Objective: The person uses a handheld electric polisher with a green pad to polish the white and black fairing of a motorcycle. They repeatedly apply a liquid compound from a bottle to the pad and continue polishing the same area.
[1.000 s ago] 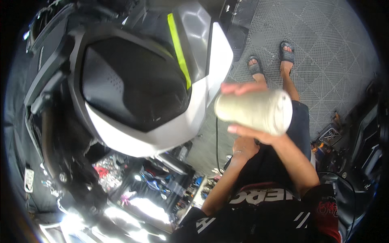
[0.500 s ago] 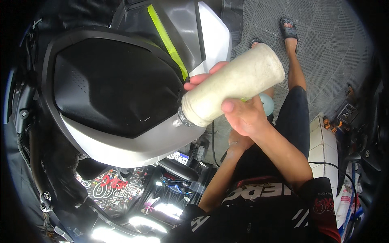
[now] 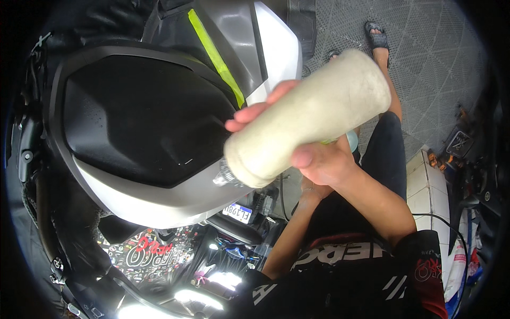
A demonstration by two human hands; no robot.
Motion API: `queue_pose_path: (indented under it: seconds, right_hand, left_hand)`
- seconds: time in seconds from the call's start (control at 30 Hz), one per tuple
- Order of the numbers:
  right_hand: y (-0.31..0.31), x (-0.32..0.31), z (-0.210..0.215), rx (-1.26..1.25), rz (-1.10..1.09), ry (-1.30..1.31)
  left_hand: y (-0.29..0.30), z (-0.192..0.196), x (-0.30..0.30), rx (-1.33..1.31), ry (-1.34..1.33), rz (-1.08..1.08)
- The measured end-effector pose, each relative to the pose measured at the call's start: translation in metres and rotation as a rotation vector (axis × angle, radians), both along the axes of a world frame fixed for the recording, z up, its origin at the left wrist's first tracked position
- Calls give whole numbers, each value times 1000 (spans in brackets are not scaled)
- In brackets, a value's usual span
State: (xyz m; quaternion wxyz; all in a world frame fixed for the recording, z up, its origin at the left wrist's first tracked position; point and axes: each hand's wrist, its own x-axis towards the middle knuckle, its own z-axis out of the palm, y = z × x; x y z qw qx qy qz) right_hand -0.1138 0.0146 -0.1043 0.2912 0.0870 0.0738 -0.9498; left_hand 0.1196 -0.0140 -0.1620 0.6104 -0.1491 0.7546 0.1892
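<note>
- Head view, looking down: cloudy plastic bottle (image 3: 311,114) of off-white liquid, tipped neck-down toward the left, middle of scene.
- Right hand (image 3: 319,159) wrapped round bottle body, thumb on near side, fingertips (image 3: 255,109) curling over far side; firm grasp on bottle.
- Left hand (image 3: 311,186) mostly hidden below right wrist and bottle; whether clenched or slack cannot be told.
- Bottle neck (image 3: 226,175) sits just over grey lower rim of motorcycle body panel (image 3: 175,199), at right edge of black matte cover (image 3: 138,122); touching or just above, not clear.
- Yellow-green stripe (image 3: 215,56) runs along white fairing, far side of bottle.
- Progress, as judged: bottle inverted and aimed at panel edge, so pouring or squeezing looks begun; no liquid stream or wet patch visible, so amount delivered unknown. Bottle looks largely full; most left to dispense.
- Versus half a second ago: bottle tilted similarly, neck now lower and nearer panel rim. Versus a second ago: bottle was held more level, base toward camera, right of panel, well apart from rim.
- Sandalled feet (image 3: 376,33) on grey grid floor mat (image 3: 435,64), far right; sticker-covered bike part (image 3: 154,255) near left.
</note>
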Motion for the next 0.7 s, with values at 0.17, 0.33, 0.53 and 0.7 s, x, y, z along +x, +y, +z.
queue_pose_path:
  seconds: [0.17,0.33,0.53,0.7]
  right_hand:
    - [21,34,-32,152,140,-167]
    - [61,-25,-80,370,248,-483]
    - [23,-133,-209,864,680,-126]
    - [-9,-234,-414,749,678,-28]
  left_hand:
    - [6,0,-18,-22,-139,72]
    - [4,13,-39,-122,-167,170]
    - [3,15,-28,-162,-225,281]
    - [33,-3,-69,-121,-168,307]
